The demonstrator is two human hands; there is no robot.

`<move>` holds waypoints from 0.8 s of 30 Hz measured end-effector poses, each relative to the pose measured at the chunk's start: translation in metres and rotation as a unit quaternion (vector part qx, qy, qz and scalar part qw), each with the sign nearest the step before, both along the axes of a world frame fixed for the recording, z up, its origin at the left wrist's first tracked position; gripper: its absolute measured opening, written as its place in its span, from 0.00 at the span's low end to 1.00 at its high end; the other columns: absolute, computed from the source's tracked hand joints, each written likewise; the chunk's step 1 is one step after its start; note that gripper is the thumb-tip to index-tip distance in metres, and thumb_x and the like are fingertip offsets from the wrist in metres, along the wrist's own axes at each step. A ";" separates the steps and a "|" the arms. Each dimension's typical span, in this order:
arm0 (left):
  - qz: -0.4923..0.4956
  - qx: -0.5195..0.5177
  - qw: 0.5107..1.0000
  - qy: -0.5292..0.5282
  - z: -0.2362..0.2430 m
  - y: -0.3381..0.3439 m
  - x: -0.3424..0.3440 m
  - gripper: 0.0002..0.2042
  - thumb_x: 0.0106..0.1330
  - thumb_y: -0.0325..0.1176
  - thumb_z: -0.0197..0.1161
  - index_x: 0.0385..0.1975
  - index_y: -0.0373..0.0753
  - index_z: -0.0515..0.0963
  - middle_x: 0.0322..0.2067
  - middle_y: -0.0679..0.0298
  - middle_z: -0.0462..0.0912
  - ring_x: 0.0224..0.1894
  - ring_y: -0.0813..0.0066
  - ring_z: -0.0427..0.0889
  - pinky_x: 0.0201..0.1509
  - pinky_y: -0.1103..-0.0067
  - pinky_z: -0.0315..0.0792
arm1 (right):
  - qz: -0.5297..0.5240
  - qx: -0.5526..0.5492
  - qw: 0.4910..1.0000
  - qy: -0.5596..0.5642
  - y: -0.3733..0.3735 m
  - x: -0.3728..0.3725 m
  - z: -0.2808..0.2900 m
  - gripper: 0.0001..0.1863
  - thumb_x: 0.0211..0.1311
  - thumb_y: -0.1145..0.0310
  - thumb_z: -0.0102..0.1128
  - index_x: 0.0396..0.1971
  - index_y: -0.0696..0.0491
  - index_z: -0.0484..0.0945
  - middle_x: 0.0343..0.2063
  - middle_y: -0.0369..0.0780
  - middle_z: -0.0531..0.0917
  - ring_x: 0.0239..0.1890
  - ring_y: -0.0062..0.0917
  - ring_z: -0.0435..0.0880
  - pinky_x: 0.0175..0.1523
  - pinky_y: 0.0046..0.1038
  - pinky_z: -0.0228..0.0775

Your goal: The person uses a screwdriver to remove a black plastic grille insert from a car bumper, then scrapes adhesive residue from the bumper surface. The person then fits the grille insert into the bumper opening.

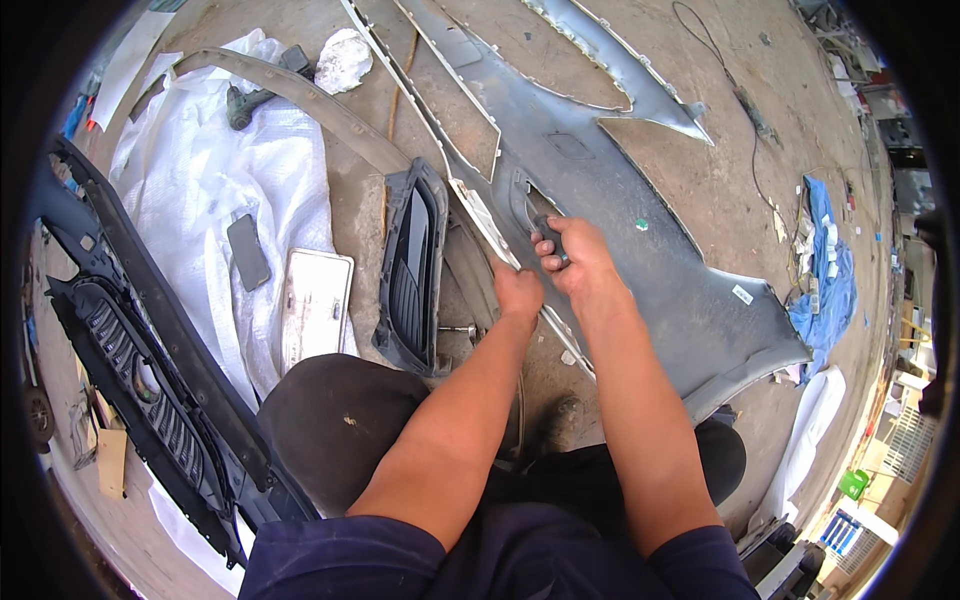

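Observation:
A large grey car bumper cover (640, 270) lies on the floor before me, its inner side up. My right hand (582, 255) is closed round a dark-handled hand tool (546, 228). The tool's thin end reaches to a small opening in the cover; the fingers hide part of the handle, so its exact kind cannot be told. My left hand (519, 293) is closed on the pale near edge of the cover, just left of and below the right hand. Close to my left forearm, a black grille-like trim piece (410, 265) rests on the floor.
White sheeting (270, 160) at the left bears a dark phone (248, 252), a white plate (318, 305) and a cordless drill (248, 103). A black grille assembly (150, 380) stands at the far left. Blue plastic (828, 280) and a cable (755, 120) lie to the right.

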State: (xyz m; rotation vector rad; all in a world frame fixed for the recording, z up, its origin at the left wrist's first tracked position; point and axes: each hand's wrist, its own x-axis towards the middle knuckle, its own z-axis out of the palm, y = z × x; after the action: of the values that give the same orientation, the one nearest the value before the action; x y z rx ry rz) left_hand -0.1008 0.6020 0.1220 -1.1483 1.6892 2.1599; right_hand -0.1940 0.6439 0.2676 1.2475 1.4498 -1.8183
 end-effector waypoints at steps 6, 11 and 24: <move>0.013 0.027 0.999 -0.019 -0.006 0.000 0.000 0.22 0.68 0.15 0.53 0.62 0.33 0.70 0.55 0.52 0.83 0.56 0.61 0.82 0.61 0.67 0.77 | 0.282 0.219 0.930 0.089 0.002 -0.002 -0.002 0.16 0.77 0.70 0.56 0.57 0.58 0.83 0.34 0.49 0.87 0.27 0.28 0.82 0.25 0.33 0.69; 0.031 0.047 0.998 0.015 -0.008 0.007 -0.001 0.20 0.73 0.21 0.61 0.64 0.33 0.69 0.55 0.52 0.84 0.56 0.62 0.83 0.58 0.66 0.78 | 0.545 0.459 0.681 0.170 -0.010 0.014 0.001 0.17 0.67 0.69 0.63 0.50 0.63 0.88 0.47 0.63 0.90 0.53 0.56 0.91 0.59 0.48 0.83; 0.041 0.133 0.990 0.004 0.021 -0.001 -0.004 0.26 0.70 0.20 0.66 0.67 0.30 0.67 0.58 0.53 0.83 0.58 0.67 0.83 0.61 0.68 0.78 | 0.170 0.105 0.977 0.080 -0.001 0.018 -0.010 0.22 0.80 0.70 0.55 0.67 0.60 0.79 0.32 0.42 0.82 0.28 0.23 0.80 0.25 0.29 0.68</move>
State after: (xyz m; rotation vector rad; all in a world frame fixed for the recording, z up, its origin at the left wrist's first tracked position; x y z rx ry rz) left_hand -0.1050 0.6010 0.1431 -1.1508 1.3253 2.3531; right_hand -0.1763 0.6424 0.2578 0.8889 1.8563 -1.5933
